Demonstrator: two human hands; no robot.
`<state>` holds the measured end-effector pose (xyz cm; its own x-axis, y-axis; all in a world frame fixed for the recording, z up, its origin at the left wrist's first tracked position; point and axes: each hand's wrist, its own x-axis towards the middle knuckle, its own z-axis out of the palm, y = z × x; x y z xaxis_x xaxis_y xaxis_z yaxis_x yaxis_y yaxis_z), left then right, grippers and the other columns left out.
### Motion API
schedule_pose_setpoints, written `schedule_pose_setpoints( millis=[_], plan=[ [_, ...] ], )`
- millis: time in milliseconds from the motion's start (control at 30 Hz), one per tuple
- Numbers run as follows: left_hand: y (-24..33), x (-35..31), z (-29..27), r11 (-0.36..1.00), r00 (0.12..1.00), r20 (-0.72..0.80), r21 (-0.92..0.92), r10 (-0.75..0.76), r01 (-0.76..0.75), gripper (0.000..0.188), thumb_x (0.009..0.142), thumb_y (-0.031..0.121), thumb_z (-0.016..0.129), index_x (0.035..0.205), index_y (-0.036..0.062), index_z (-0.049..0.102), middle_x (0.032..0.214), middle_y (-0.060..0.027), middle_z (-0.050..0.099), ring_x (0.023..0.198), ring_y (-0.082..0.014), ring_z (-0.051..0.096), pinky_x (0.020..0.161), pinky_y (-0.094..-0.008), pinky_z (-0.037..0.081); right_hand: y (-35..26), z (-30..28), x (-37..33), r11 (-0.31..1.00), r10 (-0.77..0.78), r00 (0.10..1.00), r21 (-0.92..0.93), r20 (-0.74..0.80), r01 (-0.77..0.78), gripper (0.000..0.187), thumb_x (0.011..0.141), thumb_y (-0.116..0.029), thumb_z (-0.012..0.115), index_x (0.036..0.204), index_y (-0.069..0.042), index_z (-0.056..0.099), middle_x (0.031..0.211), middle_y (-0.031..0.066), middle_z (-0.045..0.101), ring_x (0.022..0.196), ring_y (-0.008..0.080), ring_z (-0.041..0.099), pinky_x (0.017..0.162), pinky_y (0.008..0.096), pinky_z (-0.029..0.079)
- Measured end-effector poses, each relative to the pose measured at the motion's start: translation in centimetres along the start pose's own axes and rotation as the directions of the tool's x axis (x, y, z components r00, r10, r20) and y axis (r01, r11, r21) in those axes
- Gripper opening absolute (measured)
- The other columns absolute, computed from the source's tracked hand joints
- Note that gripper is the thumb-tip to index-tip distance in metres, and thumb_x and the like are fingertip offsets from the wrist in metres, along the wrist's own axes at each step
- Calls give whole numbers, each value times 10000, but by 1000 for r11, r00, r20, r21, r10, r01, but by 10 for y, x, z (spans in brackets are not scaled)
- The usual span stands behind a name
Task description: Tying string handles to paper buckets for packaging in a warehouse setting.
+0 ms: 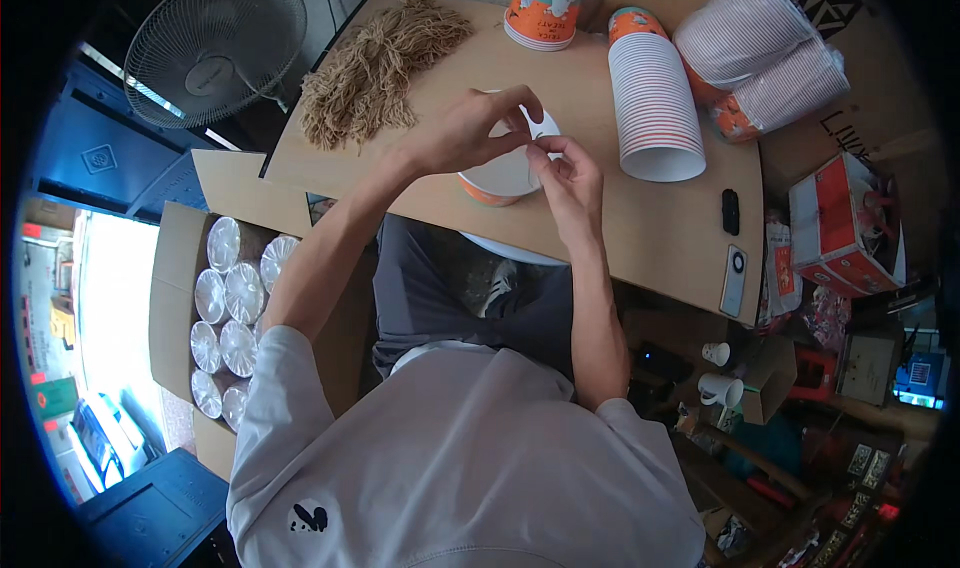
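Note:
Both my hands meet above a paper tub (490, 196), orange outside and pale inside, near the front edge of the table. My left hand (480, 131) arches over its rim with fingers curled and fingertips pinched. Just right of it, my right hand (572, 173) pinches thumb against forefinger, its tips close to the left ones. Whatever lies between the fingertips is too small to make out. A heap of tan cords (385, 63) spreads over the far left of the table. To the right lies a long nested stack of paper tubs (660, 108), open mouth toward me.
Lidded orange tubs (543, 18) stand at the back of the table (650, 228). Plastic-wrapped tub stacks (765, 58) lean at the far right. A black object (730, 211) and a light remote-like device (735, 280) lie by the right edge. A carton (175, 298) of wrapped stacks sits left.

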<state>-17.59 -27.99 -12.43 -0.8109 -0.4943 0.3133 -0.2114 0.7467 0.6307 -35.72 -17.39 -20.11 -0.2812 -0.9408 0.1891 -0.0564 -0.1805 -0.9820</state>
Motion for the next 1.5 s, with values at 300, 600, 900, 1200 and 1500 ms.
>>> schedule_pose_setpoints(
  millis=[300,600,900,1200,1500],
  plan=[
    [-6,-2,14,993,993,-111,-109,40,-52,221,977,75,713,1120,16,556,980,-142,735,954,-302,759,861,-408,595,-2,-6,-3,997,18,999,-69,31,-15,172,961,-160,776,1000,4,746,779,-35,653,629,14,470,561,223,370],
    [-5,0,8,985,999,-52,-170,9,-17,222,964,48,722,1096,13,548,971,-136,743,960,-277,770,840,-385,620,-12,-3,1,1000,-15,998,14,57,14,206,958,-177,756,1032,12,721,811,-24,648,661,25,485,615,217,414],
    [-3,-2,11,994,998,-70,-112,9,-17,203,974,69,710,1080,11,548,967,-137,750,938,-292,763,818,-403,604,-2,-9,3,993,-40,997,-109,59,47,154,941,-162,763,926,-17,713,685,-58,539,612,29,411,570,242,335],
    [-11,0,-8,994,969,-234,-97,-77,55,249,1013,32,674,965,20,430,982,-120,696,1004,-174,718,912,-348,582,31,-32,-13,983,-25,997,-178,76,38,112,941,-107,773,940,-25,697,837,-32,600,727,38,480,673,223,405],
    [-23,-2,-22,899,960,-225,-433,-168,56,277,1039,94,675,981,34,411,1028,-140,735,1043,-175,725,917,-333,581,33,-28,-13,989,-1,991,-146,131,20,86,964,-72,730,1022,-35,680,979,-6,654,802,49,538,730,218,450]
  ],
)
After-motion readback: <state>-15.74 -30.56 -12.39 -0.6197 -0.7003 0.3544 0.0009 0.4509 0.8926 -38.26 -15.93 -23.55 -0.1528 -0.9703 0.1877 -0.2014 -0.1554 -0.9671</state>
